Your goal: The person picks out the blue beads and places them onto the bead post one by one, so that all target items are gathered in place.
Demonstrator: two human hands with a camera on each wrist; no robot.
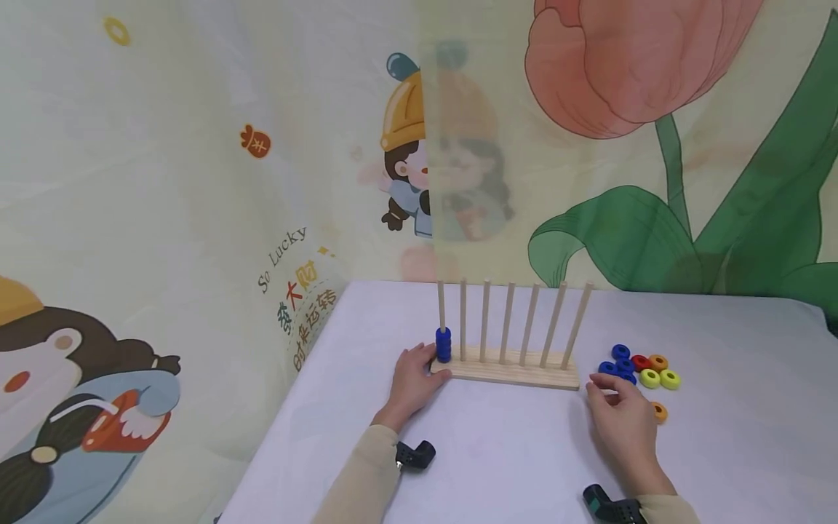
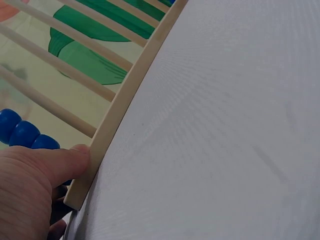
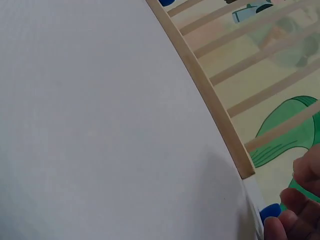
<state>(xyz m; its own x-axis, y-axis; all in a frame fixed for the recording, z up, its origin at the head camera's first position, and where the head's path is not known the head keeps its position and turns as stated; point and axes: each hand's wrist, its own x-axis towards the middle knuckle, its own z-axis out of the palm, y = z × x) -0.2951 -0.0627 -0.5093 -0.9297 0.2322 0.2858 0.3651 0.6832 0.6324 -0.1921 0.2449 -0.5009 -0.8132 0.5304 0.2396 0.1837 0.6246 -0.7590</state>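
Observation:
A wooden peg rack [image 1: 507,370] with a row of upright pegs stands on the table. Blue beads [image 1: 443,346] are stacked on its leftmost peg. My left hand [image 1: 414,382] grips the rack's left end, with the thumb against the base [image 2: 117,107] in the left wrist view and the other fingers mostly hidden behind. Just off the rack's right end, my right hand [image 1: 622,418] hovers beside loose blue beads [image 1: 620,352]. Its fingers are loosely bent, with a gap between thumb and fingers. In the right wrist view a blue bead [image 3: 270,212] shows just past the fingertips.
Beside the blue beads lie a red bead [image 1: 640,362], an orange bead [image 1: 658,362] and two yellow beads [image 1: 670,379]. Another orange bead [image 1: 660,413] lies nearer, partly behind my right hand. A white cloth covers the table [image 1: 511,451]; printed curtains [image 1: 314,182] hang behind.

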